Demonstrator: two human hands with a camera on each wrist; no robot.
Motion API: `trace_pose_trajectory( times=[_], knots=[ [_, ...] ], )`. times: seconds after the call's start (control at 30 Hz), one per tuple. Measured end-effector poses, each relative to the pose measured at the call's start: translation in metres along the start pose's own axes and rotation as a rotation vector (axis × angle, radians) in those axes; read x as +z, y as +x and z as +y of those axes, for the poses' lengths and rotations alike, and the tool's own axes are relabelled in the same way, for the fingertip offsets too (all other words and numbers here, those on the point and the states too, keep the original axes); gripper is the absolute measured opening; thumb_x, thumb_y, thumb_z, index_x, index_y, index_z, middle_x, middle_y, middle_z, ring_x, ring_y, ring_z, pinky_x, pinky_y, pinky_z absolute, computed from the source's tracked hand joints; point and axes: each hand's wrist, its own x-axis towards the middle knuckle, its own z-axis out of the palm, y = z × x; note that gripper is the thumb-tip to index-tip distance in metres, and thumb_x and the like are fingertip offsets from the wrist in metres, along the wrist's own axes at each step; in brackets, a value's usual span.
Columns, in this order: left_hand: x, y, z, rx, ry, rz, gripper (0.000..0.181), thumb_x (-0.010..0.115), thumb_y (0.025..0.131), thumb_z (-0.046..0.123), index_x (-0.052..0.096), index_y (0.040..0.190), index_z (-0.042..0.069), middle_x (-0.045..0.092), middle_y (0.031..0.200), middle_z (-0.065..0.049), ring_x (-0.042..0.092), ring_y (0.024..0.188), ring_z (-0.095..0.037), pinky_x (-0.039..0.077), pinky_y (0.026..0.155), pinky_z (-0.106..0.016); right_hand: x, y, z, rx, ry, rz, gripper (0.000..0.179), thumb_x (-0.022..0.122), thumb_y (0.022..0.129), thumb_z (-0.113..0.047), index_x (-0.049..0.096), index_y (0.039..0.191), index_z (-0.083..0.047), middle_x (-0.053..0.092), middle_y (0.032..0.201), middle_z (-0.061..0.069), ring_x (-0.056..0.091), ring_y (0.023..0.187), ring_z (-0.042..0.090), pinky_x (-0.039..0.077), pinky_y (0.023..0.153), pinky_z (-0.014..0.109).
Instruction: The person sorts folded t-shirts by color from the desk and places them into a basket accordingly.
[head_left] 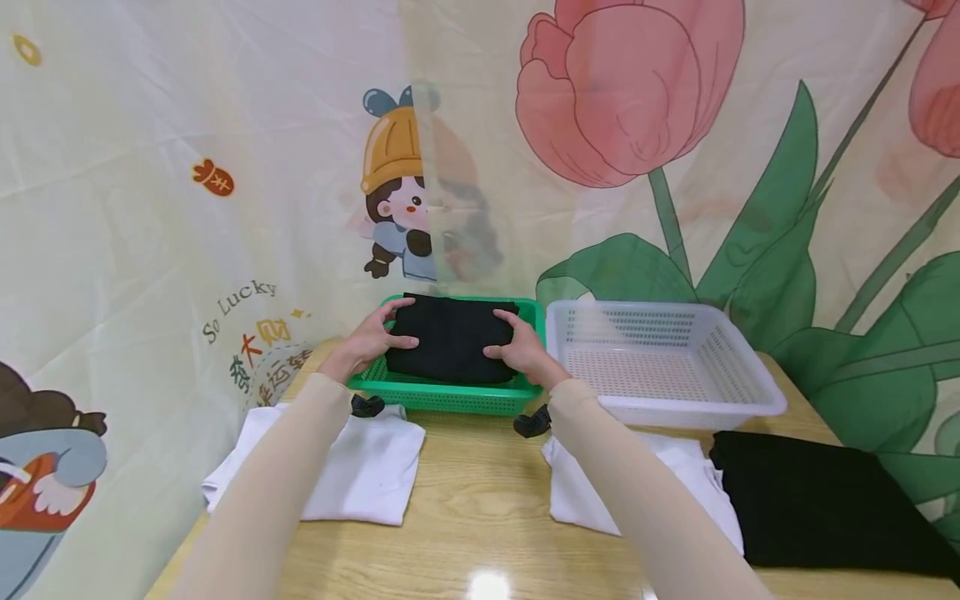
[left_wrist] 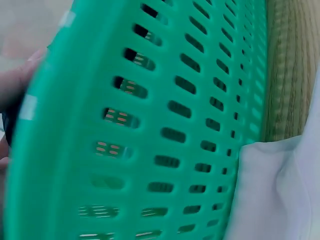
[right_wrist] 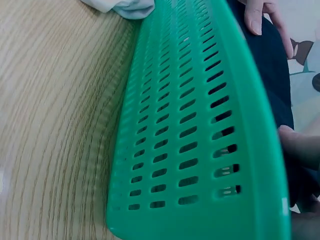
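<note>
A folded black cloth (head_left: 453,340) is held inside the green basket (head_left: 450,402), tilted with its broad face toward me. My left hand (head_left: 371,338) grips its left end, the thumb on the near face and the fingers at the upper edge. At the opposite end my right hand (head_left: 527,348) grips it the same way. In the right wrist view the dark cloth (right_wrist: 267,65) shows behind the basket's rim, with fingertips on it. The basket wall (left_wrist: 160,120) hides most of the left hand in the left wrist view.
A white basket (head_left: 675,407) stands beside the green one on the right. White folded cloths lie at left (head_left: 367,475) and right (head_left: 581,492) on the wooden table (head_left: 480,492), partly under the forearms. Another black cloth (head_left: 825,504) lies far right. A printed curtain (head_left: 300,167) hangs behind.
</note>
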Motion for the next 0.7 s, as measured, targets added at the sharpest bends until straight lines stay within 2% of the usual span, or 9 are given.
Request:
trace_pose_trajectory(
  times=[0.13,0.23,0.4,0.53,0.7],
  knots=[
    [0.002,0.005,-0.007,0.001,-0.007,0.007,0.09,0.08,0.09,-0.008,0.039,0.165,0.02,0.042,0.151,-0.025,0.051,0.131,-0.039,0.055,0.089,-0.027,0.004,0.006,0.004,0.014,-0.031,0.002,0.08,0.073,0.1,-0.005,0.034,0.167,-0.026,0.044,0.16,0.02,0.056,0.137,0.04,0.053,0.106,0.051],
    [0.003,0.007,-0.012,-0.005,0.016,0.01,0.088,0.08,0.091,-0.006,0.038,0.165,0.02,0.04,0.15,-0.026,0.05,0.129,-0.038,0.054,0.088,-0.026,0.006,0.01,0.008,0.025,-0.068,0.012,0.08,0.073,0.101,-0.007,0.033,0.167,-0.025,0.041,0.163,0.018,0.056,0.137,0.04,0.053,0.105,0.051],
    [0.005,0.011,-0.021,-0.032,0.066,0.005,0.086,0.081,0.092,-0.003,0.04,0.164,0.02,0.036,0.153,-0.024,0.044,0.132,-0.038,0.051,0.098,-0.036,0.011,0.016,0.015,0.046,-0.123,0.056,0.078,0.075,0.1,-0.007,0.036,0.166,-0.023,0.034,0.169,0.016,0.049,0.143,0.041,0.052,0.105,0.054],
    [0.006,0.012,-0.026,-0.029,0.117,0.027,0.085,0.081,0.092,-0.003,0.041,0.164,0.017,0.035,0.157,-0.023,0.037,0.138,-0.04,0.046,0.106,-0.046,0.016,0.021,0.019,0.042,-0.149,0.071,0.078,0.076,0.099,-0.007,0.038,0.166,-0.02,0.031,0.171,0.016,0.043,0.147,0.043,0.05,0.109,0.056],
    [0.004,0.015,-0.027,-0.029,0.172,0.029,0.082,0.079,0.093,-0.003,0.041,0.163,0.017,0.029,0.164,-0.022,0.027,0.149,-0.042,0.039,0.116,-0.056,0.021,0.028,0.022,0.06,-0.152,0.079,0.077,0.076,0.099,-0.006,0.039,0.165,-0.019,0.031,0.172,0.016,0.046,0.145,0.042,0.052,0.107,0.054]
  ],
)
